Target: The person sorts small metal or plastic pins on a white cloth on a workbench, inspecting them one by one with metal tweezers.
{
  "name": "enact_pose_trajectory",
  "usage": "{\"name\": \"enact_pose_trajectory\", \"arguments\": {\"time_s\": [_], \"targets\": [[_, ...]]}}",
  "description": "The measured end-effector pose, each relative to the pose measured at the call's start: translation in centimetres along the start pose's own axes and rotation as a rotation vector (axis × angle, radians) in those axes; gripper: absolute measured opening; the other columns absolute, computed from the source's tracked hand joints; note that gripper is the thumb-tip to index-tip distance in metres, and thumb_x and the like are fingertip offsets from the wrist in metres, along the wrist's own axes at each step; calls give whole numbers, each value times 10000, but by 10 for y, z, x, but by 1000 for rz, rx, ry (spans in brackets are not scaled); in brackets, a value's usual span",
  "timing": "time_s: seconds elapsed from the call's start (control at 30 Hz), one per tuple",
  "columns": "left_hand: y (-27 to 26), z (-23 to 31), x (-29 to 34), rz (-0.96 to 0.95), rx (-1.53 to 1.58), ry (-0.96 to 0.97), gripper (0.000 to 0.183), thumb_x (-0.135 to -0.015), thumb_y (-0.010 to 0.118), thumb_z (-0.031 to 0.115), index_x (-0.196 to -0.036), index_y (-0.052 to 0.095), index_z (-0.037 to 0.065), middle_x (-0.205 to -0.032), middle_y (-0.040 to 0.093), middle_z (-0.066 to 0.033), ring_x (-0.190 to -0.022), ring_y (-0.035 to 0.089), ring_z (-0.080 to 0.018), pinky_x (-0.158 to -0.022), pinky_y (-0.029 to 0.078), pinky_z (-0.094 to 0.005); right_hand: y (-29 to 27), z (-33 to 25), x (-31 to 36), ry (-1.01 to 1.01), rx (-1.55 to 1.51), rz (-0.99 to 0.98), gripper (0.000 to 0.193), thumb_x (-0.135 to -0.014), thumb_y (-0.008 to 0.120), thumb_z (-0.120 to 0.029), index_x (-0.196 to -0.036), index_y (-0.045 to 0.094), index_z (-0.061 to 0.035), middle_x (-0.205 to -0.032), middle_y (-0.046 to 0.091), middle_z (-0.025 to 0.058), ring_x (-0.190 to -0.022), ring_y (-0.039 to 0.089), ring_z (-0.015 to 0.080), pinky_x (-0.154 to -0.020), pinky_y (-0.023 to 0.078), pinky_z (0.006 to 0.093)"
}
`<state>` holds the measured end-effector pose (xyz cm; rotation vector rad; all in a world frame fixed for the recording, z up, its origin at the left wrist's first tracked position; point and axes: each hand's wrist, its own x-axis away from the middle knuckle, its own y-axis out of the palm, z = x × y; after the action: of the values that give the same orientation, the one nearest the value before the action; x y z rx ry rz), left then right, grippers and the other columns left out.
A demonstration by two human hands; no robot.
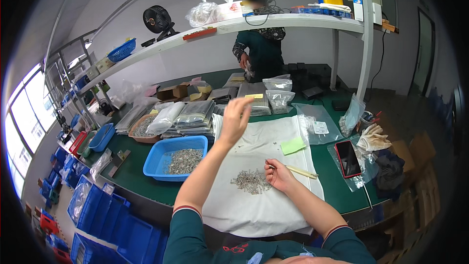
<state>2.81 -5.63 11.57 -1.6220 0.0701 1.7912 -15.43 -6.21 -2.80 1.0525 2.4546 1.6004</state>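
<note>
My left hand (238,120) is raised over the far left part of a white cloth (259,142), its fingers stretched up and apart, with nothing seen in them. Close to the cloth, my right hand (279,175) is closed in a pinch, and a tiny dark tip shows at its fingertips, too small to name. Just left of it lies a loose pile of small silvery metal pins (250,182). A pale yellow stick-like tool (303,171) extends to the right from behind the right hand; whether it touches the hand I cannot tell.
A blue basin (161,172) of similar metal pieces stands left of the cloth. A green paper note (293,145) lies on the cloth. To the right are a phone (347,159) and gloves (373,138). Stacked bagged parts (194,116) line the back, below a shelf (293,21); a person (261,51) stands beyond.
</note>
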Motion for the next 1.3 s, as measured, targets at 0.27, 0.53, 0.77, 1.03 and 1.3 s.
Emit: {"name": "enact_pose_trajectory", "arguments": {"time_s": [0.27, 0.53, 0.77, 1.03, 1.3], "targets": [[3, -57, -217, 49, -663, 139, 397, -799, 439, 62, -1189, 493, 111, -1173, 528, -85, -1128, 480, -251, -978, 304, -505, 4, 7, 2, 55, -46, -40, 111, -857, 557, -186, -844, 526, -80, -693, 521, -29, -537, 451, 36, -451, 370, 183], [37, -99, -297, -184, -674, -199, 452, -783, 424, 90, -1198, 537, 230, -1174, 568, -97, -1124, 513, -249, -998, 268, -501, 8, 6, 11, 121, -109, -20, 115, -855, 552, -194, -822, 511, -91, -678, 495, -48, -542, 424, 33, -457, 348, 181], [17, -184, -347, -220, -636, -92, 423, -812, 440, 157, -1228, 496, 207, -1241, 505, -124, -1171, 456, -272, -979, 309, -444, 16, 13, 19, 191, -129, -30, 122, -855, 552, -199, -814, 505, -94, -678, 487, -47, -547, 417, 35, -460, 343, 178], [27, -82, -224, 317, -229, 305, 349, -701, 458, -56, -1037, 550, -31, -963, 586, -217, -948, 541, -364, -860, 403, -398, 2, 4, 11, 145, -176, -19, 112, -874, 532, -198, -823, 519, -99, -695, 514, -35, -559, 440, 52, -462, 348, 190], [13, -5, 53, -523, 215, -474, 234, -782, 585, 131, -1007, 628, 80, -952, 632, -105, -946, 560, -254, -852, 409, -342, 7, -8, 5, 31, -141, -91, 141, -865, 555, -240, -852, 507, -109, -706, 491, -39, -547, 427, 36, -451, 342, 180]]}}
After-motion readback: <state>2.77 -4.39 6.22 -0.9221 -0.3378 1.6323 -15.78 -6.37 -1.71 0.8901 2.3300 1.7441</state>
